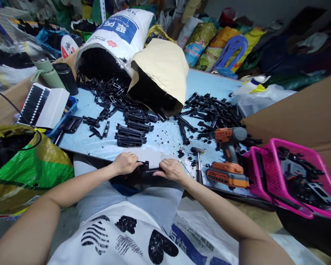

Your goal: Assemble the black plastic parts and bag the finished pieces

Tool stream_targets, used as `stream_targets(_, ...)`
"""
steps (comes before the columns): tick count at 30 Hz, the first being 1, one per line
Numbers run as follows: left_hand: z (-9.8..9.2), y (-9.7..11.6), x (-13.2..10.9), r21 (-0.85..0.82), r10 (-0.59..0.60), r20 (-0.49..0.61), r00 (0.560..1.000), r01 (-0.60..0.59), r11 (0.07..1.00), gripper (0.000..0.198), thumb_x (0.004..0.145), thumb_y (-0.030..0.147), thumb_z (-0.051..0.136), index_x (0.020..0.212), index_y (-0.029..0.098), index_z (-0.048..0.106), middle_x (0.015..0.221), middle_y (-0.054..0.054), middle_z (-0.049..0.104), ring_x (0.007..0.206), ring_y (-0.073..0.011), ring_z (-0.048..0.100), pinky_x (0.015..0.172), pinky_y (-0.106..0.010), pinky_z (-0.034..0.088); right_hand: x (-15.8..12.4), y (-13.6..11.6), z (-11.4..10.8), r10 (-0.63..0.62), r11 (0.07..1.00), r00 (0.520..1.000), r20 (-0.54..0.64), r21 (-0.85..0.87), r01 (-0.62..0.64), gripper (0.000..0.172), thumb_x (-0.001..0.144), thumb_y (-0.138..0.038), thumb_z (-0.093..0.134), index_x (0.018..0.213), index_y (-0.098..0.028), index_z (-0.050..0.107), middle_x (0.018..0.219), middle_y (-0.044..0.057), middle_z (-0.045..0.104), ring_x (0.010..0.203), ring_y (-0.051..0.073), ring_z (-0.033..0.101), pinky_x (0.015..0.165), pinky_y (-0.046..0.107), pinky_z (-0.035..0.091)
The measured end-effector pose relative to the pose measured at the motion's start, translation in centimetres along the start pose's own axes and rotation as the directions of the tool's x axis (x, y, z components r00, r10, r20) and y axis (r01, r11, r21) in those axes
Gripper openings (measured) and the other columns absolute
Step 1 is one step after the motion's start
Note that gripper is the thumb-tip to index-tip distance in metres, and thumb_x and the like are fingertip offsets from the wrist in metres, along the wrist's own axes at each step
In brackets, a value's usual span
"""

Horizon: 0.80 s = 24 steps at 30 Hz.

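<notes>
My left hand (126, 163) and my right hand (171, 169) are both closed on a black plastic part (150, 169) at the table's front edge, one at each end. Its exact kind I cannot make out, as my fingers cover both ends. Just beyond my hands lies a neat row of long black plastic parts (131, 134). To their left are several smaller black link-like pieces (106, 129). A small hammer (199, 165) lies to the right of my right hand, beside an orange cordless drill (228, 158).
A white woven sack (118, 33) and a paper sack (161, 62) spill black parts onto the blue table (165, 129). Another heap of black parts (215, 110) lies right. A pink basket (276, 173) stands at the right edge; green flask (45, 70) and black cup (66, 77) stand left.
</notes>
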<state>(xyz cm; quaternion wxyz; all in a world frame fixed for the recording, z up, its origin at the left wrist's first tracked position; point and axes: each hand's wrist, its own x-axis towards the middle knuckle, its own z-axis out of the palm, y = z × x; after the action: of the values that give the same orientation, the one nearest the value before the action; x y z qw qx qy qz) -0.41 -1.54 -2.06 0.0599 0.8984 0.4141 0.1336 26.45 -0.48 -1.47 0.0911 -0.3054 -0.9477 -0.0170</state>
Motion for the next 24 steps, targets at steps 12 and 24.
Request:
stream_targets(12, -5.1, 10.3, -3.9, -0.643, -0.083, -0.630, 0.772, -0.458, 0.614, 0.060, 0.095, 0.053, 0.011, 0.093, 0.016, 0.058, 0.078, -0.009, 0.064, 0.073, -0.0166, 0.061, 0.065, -0.029, 0.049, 5.0, -11.9, -0.4, 0.448, 0.586, 0.619, -0.645, 0.734, 0.342, 0.063, 0.084, -0.072, 0.008, 0.094, -0.024, 0.048, 0.085, 0.006, 0.054, 0.078, 0.020, 0.058, 0.070, 0.038, 0.048)
stream_targets(24, 2.1, -2.5, 0.4, 0.071, -0.177, -0.155, 0.972, 0.190, 0.979, 0.070, 0.088, 0.061, 0.035, 0.136, 0.012, 0.043, 0.141, -0.020, 0.040, 0.137, -0.0324, 0.027, 0.109, -0.051, 0.026, -8.0, 6.9, -4.9, 0.780, 0.496, 0.309, -0.545, 0.237, -0.835, 0.060, 0.083, -0.056, 0.048, 0.124, -0.011, 0.045, 0.128, 0.020, 0.047, 0.126, 0.031, 0.038, 0.105, 0.050, 0.028)
